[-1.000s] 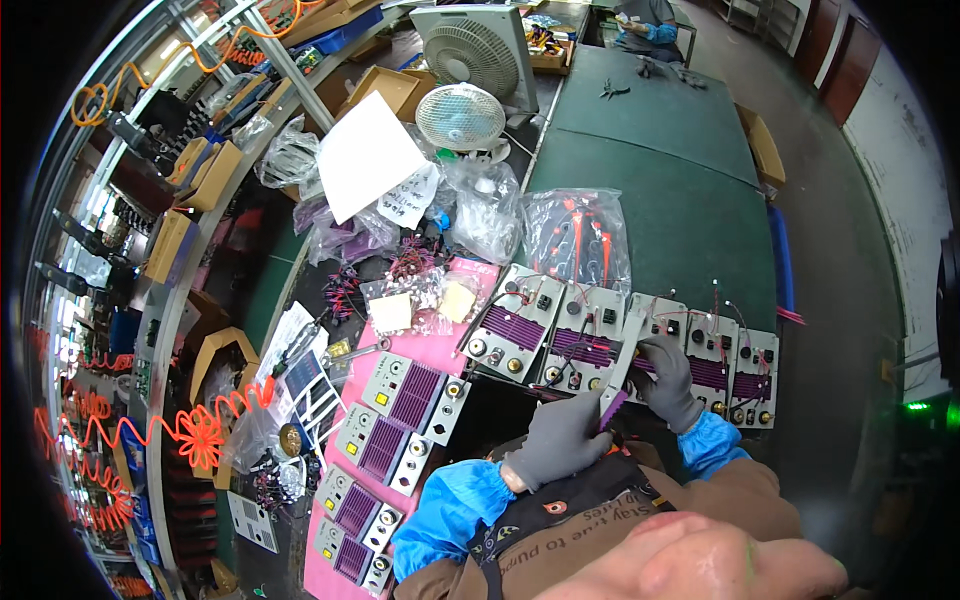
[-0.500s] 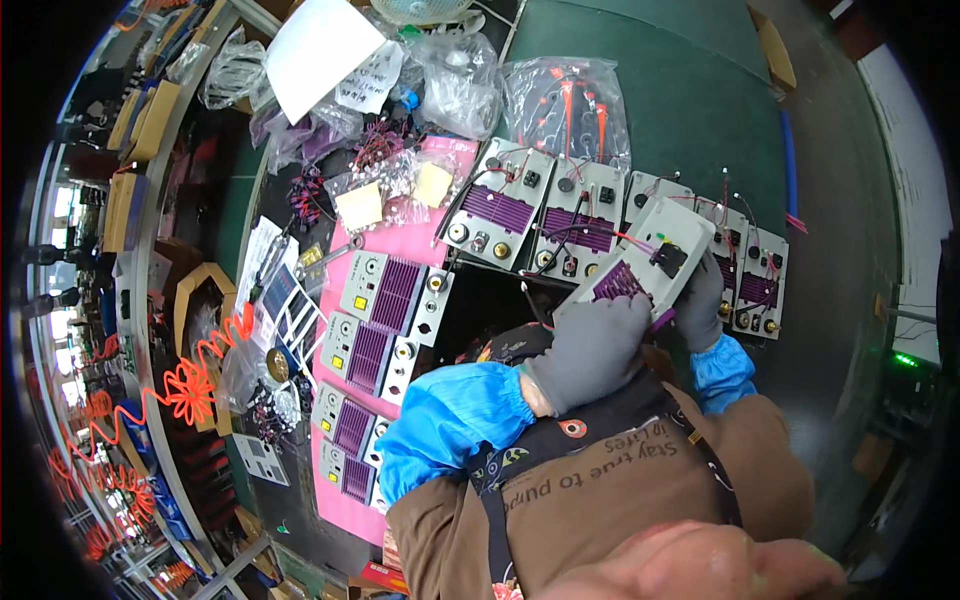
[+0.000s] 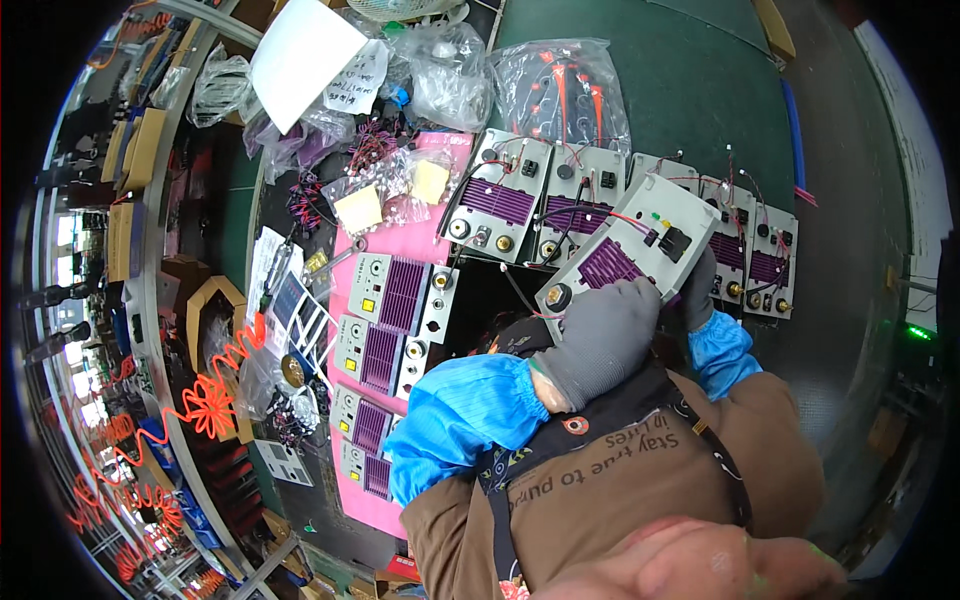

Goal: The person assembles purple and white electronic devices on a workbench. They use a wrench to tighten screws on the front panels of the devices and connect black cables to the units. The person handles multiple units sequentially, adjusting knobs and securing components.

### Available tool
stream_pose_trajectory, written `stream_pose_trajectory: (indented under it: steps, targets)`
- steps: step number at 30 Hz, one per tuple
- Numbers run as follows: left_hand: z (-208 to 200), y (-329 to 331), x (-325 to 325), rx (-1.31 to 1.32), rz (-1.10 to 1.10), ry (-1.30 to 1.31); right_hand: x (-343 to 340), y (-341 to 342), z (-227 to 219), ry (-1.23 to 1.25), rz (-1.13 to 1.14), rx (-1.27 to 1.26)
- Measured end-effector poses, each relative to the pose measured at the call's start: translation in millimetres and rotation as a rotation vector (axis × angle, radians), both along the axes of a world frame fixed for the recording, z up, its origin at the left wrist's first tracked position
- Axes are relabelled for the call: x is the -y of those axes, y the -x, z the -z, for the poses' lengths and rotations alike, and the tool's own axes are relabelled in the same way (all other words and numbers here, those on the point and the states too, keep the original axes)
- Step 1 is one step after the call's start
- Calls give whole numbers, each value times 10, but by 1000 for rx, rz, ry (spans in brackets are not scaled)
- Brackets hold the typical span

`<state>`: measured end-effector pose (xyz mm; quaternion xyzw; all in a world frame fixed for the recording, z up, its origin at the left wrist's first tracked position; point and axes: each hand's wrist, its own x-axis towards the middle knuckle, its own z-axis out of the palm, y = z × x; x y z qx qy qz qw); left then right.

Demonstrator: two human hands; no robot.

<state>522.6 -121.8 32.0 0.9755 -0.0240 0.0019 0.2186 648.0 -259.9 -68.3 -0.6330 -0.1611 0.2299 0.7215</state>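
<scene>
I hold a grey front panel (image 3: 628, 252) with a purple vent grille, a black switch, a brass socket and loose red and black wires, tilted up above the bench. My left hand (image 3: 600, 335), in a grey glove with a blue sleeve cover, grips its lower left end near the socket. My right hand (image 3: 700, 288), gloved the same way, holds its lower right edge from underneath and is mostly hidden by the panel. Behind it a row of similar wired panels (image 3: 500, 197) lies on the green mat (image 3: 690, 90).
A column of lighter panels (image 3: 392, 295) lies on a pink sheet (image 3: 400, 240) to my left. Clear bags of wires (image 3: 565, 85) and small parts (image 3: 380, 195) sit further back, with a white paper (image 3: 300, 50). Orange coiled hose (image 3: 215, 395) hangs at the left.
The panel came up off the row and now sits higher and closer in both hands. The camera tipped down toward the bench; the fans at the back left the view.
</scene>
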Motion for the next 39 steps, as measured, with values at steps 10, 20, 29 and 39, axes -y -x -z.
stream_pose_trajectory:
  steps: [10, 20, 29, 39]
  targets:
    - [-88, -172, 224, -8, 92, -103, 144, -55, -92, -539, 124, -660]
    - [-361, -5, -268, -24, 257, 127, 250, -93, -320, 424, 104, 1174]
    - [-367, 363, -531, -224, 164, 332, 49, 254, -553, 937, -153, 1226]
    - [-758, 445, -530, -253, 67, 659, -20, -54, -1066, 508, -240, 1064]
